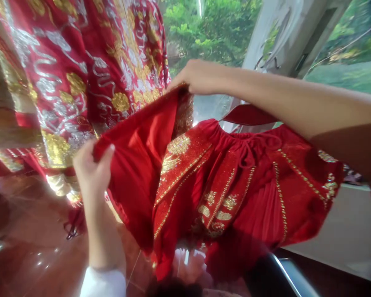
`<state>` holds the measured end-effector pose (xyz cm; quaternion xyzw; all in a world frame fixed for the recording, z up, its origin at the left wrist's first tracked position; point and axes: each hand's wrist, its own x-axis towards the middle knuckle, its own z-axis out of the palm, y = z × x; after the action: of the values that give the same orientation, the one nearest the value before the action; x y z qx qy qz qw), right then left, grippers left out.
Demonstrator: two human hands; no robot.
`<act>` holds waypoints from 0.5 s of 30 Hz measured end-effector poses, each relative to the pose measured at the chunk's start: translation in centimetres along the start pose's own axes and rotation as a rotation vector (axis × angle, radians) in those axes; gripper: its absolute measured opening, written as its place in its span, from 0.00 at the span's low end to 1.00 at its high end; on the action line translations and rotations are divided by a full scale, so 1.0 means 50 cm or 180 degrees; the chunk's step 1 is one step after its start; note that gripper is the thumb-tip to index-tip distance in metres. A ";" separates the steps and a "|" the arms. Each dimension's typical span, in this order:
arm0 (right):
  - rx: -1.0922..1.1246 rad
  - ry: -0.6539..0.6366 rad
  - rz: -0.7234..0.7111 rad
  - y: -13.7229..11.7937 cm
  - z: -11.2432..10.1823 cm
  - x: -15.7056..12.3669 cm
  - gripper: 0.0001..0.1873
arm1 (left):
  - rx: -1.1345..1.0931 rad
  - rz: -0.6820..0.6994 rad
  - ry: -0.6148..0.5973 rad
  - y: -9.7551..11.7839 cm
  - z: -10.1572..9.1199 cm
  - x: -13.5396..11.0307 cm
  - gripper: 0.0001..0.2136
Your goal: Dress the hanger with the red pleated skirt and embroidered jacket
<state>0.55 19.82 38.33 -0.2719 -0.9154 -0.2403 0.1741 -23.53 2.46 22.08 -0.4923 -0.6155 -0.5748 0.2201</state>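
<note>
A red garment point(262, 181) with gold sequin trim hangs across the middle of the view. Its gathered edge carries a drawstring tied in a bow point(247, 154). My left hand point(92, 165) grips one corner of a smooth red panel of this garment, thumb on top. Farther from me, my right hand point(196, 78) holds the same panel by its upper edge, its fingertips partly hidden. Between the two hands the cloth is drawn out, plain side showing. A strip of gold sequins shows below my right hand.
Red robes point(105, 62) with silver and gold embroidery hang at the upper left. Behind is a window point(213, 37) with greenery outside. Reddish tiles point(34, 247) cover the floor. At lower right are a pale panel point(346, 231) and a dark, shiny-edged object point(293, 272).
</note>
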 end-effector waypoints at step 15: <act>0.0396 -0.0257 0.0620 0.074 0.042 -0.138 0.20 | 0.0179 0.0262 -0.1620 0.255 0.254 -0.183 0.19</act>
<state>7.77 20.82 34.77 -0.3576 -0.9041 -0.1539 0.1762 -5.01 9.11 17.59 -0.6393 -0.6463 -0.4056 0.0950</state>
